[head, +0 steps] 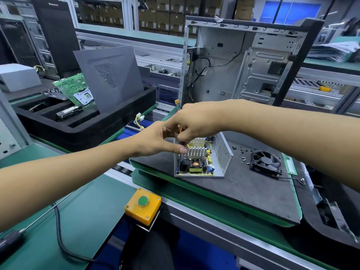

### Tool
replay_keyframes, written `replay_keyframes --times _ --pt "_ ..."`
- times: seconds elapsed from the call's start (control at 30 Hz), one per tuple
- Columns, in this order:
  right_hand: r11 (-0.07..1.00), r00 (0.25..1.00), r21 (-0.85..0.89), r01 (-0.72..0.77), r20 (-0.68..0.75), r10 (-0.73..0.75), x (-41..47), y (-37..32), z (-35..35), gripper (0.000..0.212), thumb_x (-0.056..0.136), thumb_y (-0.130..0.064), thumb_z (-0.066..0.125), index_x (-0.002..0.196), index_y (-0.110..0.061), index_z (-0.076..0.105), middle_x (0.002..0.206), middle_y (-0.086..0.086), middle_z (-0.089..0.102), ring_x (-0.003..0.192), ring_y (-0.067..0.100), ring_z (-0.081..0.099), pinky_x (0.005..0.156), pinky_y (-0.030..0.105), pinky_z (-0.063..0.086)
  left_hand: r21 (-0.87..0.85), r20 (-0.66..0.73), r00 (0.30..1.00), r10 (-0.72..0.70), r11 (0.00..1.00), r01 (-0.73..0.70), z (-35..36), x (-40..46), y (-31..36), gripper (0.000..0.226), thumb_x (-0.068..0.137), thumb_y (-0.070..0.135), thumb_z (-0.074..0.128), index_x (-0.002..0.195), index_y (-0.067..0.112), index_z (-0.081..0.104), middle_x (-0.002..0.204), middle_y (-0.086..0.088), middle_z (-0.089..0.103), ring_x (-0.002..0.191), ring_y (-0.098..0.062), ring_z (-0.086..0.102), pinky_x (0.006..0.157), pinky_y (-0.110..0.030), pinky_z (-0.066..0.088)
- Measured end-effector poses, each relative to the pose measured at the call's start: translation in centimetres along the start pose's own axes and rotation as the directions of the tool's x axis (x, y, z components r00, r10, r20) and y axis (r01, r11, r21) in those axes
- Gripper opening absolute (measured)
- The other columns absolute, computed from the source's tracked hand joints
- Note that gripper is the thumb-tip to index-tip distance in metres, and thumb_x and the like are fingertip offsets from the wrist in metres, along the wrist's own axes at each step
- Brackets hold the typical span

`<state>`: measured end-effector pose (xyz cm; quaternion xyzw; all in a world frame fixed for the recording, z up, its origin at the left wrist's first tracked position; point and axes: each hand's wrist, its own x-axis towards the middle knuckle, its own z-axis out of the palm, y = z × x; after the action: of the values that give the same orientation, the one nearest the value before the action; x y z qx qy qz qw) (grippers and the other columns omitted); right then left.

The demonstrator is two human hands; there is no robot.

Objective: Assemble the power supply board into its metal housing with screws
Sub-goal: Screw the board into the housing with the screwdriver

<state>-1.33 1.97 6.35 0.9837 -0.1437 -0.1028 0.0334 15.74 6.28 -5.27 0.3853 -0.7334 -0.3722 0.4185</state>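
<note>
The power supply board (196, 164), with heat sinks, a black capacitor and a yellow transformer, sits inside its open metal housing (224, 154) on the dark work mat (243, 188). My right hand (194, 121) grips a screwdriver (181, 133) with an orange handle, held upright over the housing's left wall. My left hand (159, 139) is beside it, its thumb stretched against the housing's top left edge and its fingers up by the screwdriver shaft. Loose screws (243, 154) lie on the mat to the right of the housing.
A black fan (266, 161) lies right of the screws. An open computer case (243, 63) stands behind the mat. A black foam tray (83, 117) at the left holds a green circuit board (78, 88) and a grey panel. A yellow button box (143, 205) sits at the bench edge.
</note>
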Motion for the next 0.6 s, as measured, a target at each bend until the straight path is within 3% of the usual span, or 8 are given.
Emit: replay_keyframes --times 0.2,0.27,0.37,0.5,0.6 --pt "0.994 0.999 -0.103 0.024 -0.031 -0.027 0.00 0.19 -0.75 0.028 0.080 -0.035 0.066 0.100 -0.030 0.046 0.068 -0.010 0.055 0.060 0.004 0.049 0.053 0.032 0.030 0.057 0.119 0.993 -0.001 0.998 -0.006 -0.88 0.00 -0.21 0.037 0.089 0.034 0.081 0.109 0.004 0.072 0.112 -0.009 0.076 0.115 -0.026 0.070 0.106 -0.034 0.049" --pt "0.992 0.999 -0.117 0.040 -0.032 -0.044 -0.11 0.27 -0.70 0.028 0.079 -0.029 0.062 0.103 -0.033 0.049 0.069 -0.011 0.055 0.058 0.004 0.049 0.053 0.031 0.030 0.072 0.144 0.990 0.003 0.997 -0.014 -0.96 0.00 -0.31 0.038 0.093 0.031 0.077 0.113 -0.001 0.069 0.115 -0.009 0.075 0.117 -0.028 0.068 0.108 -0.039 0.049" --pt "0.999 0.999 -0.033 0.032 -0.019 -0.033 -0.32 0.40 -0.36 0.025 0.080 -0.023 0.061 0.103 -0.032 0.055 0.076 -0.011 0.060 0.066 0.001 0.053 0.055 0.030 0.031 0.073 0.160 0.987 -0.004 0.997 -0.008 -0.94 0.08 -0.27 0.050 0.093 0.035 0.076 0.112 -0.010 0.065 0.117 -0.008 0.075 0.119 -0.026 0.068 0.108 -0.033 0.048" --pt "0.997 1.000 0.079 0.022 0.008 -0.022 -0.32 0.38 -0.22 0.020 0.082 -0.018 0.061 0.098 -0.029 0.056 0.075 -0.007 0.065 0.065 0.004 0.053 0.055 0.029 0.035 0.059 0.075 0.997 -0.002 0.998 -0.003 -0.71 0.06 0.10 0.049 0.082 0.039 0.086 0.116 0.009 0.066 0.111 -0.012 0.075 0.114 -0.030 0.069 0.105 -0.032 0.050" --pt "0.996 1.000 0.094 -0.005 0.013 0.003 -0.18 0.19 -0.08 0.018 0.085 -0.017 0.060 0.101 -0.025 0.059 0.077 -0.003 0.067 0.062 0.011 0.052 0.053 0.027 0.035 0.053 -0.014 1.000 0.011 0.999 -0.010 -0.01 0.22 0.07 0.037 0.074 0.032 0.091 0.103 0.018 0.072 0.101 -0.007 0.078 0.103 -0.019 0.074 0.097 -0.025 0.052"
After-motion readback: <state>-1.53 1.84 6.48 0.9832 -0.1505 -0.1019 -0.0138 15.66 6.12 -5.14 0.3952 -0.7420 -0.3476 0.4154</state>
